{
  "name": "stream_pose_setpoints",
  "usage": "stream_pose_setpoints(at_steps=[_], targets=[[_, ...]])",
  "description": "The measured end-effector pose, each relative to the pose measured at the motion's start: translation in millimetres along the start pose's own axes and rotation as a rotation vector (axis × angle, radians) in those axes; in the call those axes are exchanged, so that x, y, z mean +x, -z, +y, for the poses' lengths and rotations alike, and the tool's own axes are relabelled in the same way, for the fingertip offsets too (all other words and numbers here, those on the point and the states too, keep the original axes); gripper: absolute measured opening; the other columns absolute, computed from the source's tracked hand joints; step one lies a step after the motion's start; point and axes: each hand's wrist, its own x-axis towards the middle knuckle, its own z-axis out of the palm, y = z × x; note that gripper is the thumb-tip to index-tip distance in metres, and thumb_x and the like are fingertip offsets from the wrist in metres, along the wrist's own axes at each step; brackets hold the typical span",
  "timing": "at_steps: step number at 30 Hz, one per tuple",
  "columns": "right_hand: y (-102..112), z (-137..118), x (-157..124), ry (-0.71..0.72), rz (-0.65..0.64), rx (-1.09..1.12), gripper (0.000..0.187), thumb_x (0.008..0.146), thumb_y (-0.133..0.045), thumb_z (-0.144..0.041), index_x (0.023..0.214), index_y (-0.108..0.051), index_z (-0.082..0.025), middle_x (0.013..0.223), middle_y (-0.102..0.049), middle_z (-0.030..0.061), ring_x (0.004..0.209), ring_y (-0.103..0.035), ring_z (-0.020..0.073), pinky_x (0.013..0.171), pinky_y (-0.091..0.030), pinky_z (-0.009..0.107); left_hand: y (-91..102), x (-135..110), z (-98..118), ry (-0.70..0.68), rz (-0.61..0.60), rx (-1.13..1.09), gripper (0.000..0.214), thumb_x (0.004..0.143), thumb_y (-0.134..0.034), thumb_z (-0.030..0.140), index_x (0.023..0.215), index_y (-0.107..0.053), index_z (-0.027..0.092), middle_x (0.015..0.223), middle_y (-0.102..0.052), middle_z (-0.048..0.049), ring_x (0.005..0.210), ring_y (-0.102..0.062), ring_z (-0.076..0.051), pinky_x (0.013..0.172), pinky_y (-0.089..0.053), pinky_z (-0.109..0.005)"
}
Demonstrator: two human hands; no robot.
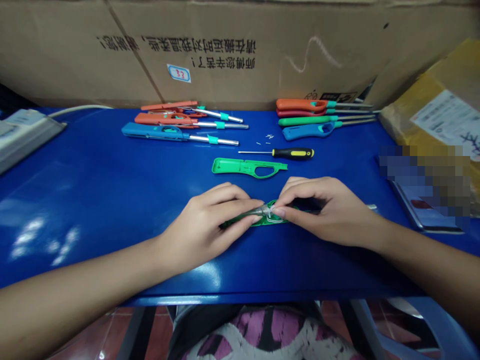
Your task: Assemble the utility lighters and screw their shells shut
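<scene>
My left hand [210, 217] is closed around a greyish, see-through lighter fuel tank [255, 212], its thumb and index finger near the tank's tip. Beneath it lies an opened green lighter shell half [258, 223], mostly covered by the hands. My right hand [333, 215] pinches at a thin white tube or wire [270, 216] by the tank's tip; the fingertips hide the exact contact. A metal end [371, 206] shows past the right wrist. Just beyond the hands rests the other green shell half [232, 166], hollow side up. Behind that are a black-and-yellow screwdriver [294, 153] and several small screws [269, 136].
Several lighters lie at the back left, a blue lighter [155, 132] nearest, and more at the back right, including a blue lighter [307, 131]. A carton [225, 85] borders the rear. A power strip [26, 132], phone [420, 205] and yellow-taped parcel [416, 105] occupy the sides.
</scene>
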Motion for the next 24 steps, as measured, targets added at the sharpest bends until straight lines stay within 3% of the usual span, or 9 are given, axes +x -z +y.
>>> stream_pose_setpoints(at_steps=[10,15,20,24], targets=[[0,1,0,-0.018,-0.030,0.010,0.010,0.090,-0.068,-0.024,0.085,-0.075,-0.020,0.081,-0.071,-0.0007,0.077,-0.067,0.0116,0.071,-0.051,0.026,-1.3,0,-1,0.007,0.000,-0.014,0.023,0.094,-0.065,0.012,0.115,-0.072,0.006,0.097,-0.070,-0.0081,0.092,-0.065,-0.012,0.084,-0.053,-0.021],[0,-3,0,-0.014,-0.022,-0.077,0.007,0.089,-0.066,-0.021,0.087,-0.073,-0.020,0.084,-0.070,-0.0004,0.077,-0.065,0.0118,0.072,-0.050,0.026,5.1,2,-1,0.019,-0.056,-0.018,0.022,0.094,-0.067,0.016,0.114,-0.074,0.009,0.097,-0.071,-0.0073,0.091,-0.065,-0.013,0.083,-0.053,-0.024],[-3,-3,-2,0.114,-0.022,-0.257,0.026,0.085,-0.072,-0.026,0.111,-0.067,-0.022,0.102,-0.068,0.0018,0.097,-0.062,0.0164,0.087,-0.047,0.032,13.4,2,-4,0.017,-0.140,0.065,0.021,0.094,-0.067,0.022,0.112,-0.075,0.017,0.096,-0.070,-0.0044,0.090,-0.063,-0.016,0.082,-0.051,-0.031],[-2,1,-4,0.161,-0.107,-0.394,0.025,0.090,-0.068,-0.029,0.115,-0.065,-0.027,0.110,-0.067,0.0003,0.107,-0.059,0.0186,0.092,-0.039,0.037,17.5,3,-7,0.031,-0.199,0.137,0.020,0.094,-0.066,0.024,0.111,-0.075,0.021,0.102,-0.070,-0.0040,0.093,-0.063,-0.019,0.082,-0.049,-0.035]])
